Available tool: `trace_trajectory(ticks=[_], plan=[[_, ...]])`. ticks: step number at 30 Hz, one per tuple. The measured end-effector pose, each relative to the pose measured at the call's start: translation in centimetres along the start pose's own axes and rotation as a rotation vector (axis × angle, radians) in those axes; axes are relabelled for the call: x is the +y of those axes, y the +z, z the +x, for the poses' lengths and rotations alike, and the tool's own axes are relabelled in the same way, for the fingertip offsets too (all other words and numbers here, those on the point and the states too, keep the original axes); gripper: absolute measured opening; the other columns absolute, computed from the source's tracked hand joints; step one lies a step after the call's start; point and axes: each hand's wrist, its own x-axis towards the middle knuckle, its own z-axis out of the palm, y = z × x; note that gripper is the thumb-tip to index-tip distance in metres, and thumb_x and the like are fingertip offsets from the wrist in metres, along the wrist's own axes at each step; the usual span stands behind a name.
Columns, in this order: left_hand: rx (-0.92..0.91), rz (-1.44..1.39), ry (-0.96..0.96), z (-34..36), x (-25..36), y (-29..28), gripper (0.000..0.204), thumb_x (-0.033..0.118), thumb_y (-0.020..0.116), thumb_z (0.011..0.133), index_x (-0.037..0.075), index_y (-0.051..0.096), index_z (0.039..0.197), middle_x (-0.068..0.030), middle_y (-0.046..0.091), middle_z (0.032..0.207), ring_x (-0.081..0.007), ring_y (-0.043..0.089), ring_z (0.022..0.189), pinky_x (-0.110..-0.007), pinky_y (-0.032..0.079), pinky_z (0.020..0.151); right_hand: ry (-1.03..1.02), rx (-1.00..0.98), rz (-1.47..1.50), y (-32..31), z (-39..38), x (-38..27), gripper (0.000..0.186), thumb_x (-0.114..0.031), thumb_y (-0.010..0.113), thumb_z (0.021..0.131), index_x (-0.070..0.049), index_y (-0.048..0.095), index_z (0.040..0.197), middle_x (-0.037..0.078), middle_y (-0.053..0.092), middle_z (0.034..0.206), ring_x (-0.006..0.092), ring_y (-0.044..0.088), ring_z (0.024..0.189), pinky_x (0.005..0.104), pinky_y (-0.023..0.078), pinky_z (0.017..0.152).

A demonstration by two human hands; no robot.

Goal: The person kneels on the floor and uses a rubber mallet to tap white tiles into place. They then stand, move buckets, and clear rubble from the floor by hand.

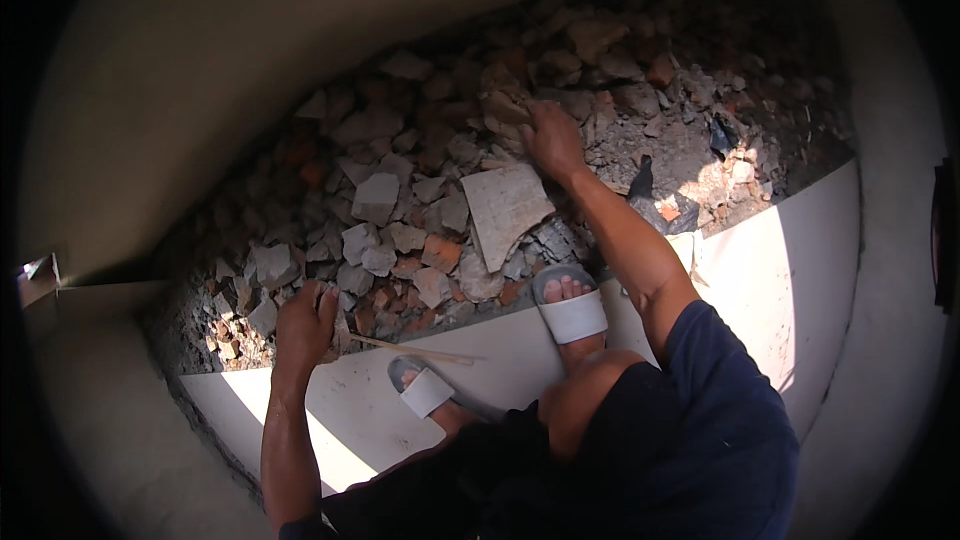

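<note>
A broad heap of broken concrete and brick [410, 238] lies before me. My right hand [553, 140] reaches to its far middle, fingers closed on the edge of a brownish chunk of rubble [503, 100]. Just below that hand a large flat pale slab [505, 208] rests on the smaller pieces. At the near left edge of the heap is my left hand [306, 325], its fingers curled. A greyish piece [341, 336] shows beside those fingers, but whether they hold it is hidden.
Pale floor tiles [760, 265] border the heap on the near side. A thin wooden stick [415, 348] lies near my sandalled feet. Black plastic scraps [643, 178] sit in the debris at right. A plain wall [230, 70] rises behind the heap.
</note>
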Motion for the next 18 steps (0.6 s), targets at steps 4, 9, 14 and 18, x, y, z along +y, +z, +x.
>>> trace_trajectory(ticks=[4, 9, 14, 18], plan=[[0.029, 0.070, 0.027, 2.5, 1.1, 0.2, 0.026, 0.024, 0.060, 0.092, 0.000, 0.054, 0.083, -0.0237, 0.060, 0.072, -0.0448, 0.057, 0.069, -0.047, 0.044, 0.059, -0.155, 0.101, 0.178, -1.7, -2.8, 2.1, 0.036, -0.020, 0.065, 0.081, -0.007, 0.054, 0.112, 0.022, 0.059, 0.107, 0.0399, 0.059, 0.097, 0.0429, 0.048, 0.082], [0.149, -0.203, -0.103, 5.6, 1.8, 3.0, 0.028, 0.026, 0.060, 0.093, -0.001, 0.056, 0.085, -0.0172, 0.060, 0.071, -0.0265, 0.058, 0.066, -0.039, 0.044, 0.062, 0.270, 0.162, 0.470, -10.2, -5.5, 4.0, 0.035, -0.016, 0.063, 0.083, -0.001, 0.054, 0.113, 0.017, 0.064, 0.102, 0.0239, 0.061, 0.096, 0.0344, 0.048, 0.084], [0.288, -0.851, -0.083, 8.9, 10.9, 9.2, 0.027, 0.024, 0.055, 0.098, -0.001, 0.057, 0.087, -0.0031, 0.058, 0.077, -0.0105, 0.048, 0.074, -0.030, 0.042, 0.067, 0.293, 0.124, 0.942, -11.3, -8.3, 0.7, 0.039, -0.017, 0.062, 0.085, 0.003, 0.052, 0.118, 0.014, 0.062, 0.111, 0.0182, 0.058, 0.099, 0.0315, 0.046, 0.087], [0.504, -1.015, -0.024, 9.9, 20.0, 14.0, 0.025, 0.023, 0.054, 0.098, -0.002, 0.056, 0.091, -0.0043, 0.058, 0.077, -0.0110, 0.049, 0.073, -0.031, 0.043, 0.067, -0.003, -0.095, 0.658, -8.4, -12.3, -2.3, 0.043, -0.013, 0.060, 0.086, 0.002, 0.049, 0.125, 0.015, 0.060, 0.113, 0.0201, 0.056, 0.104, 0.0328, 0.043, 0.094]])
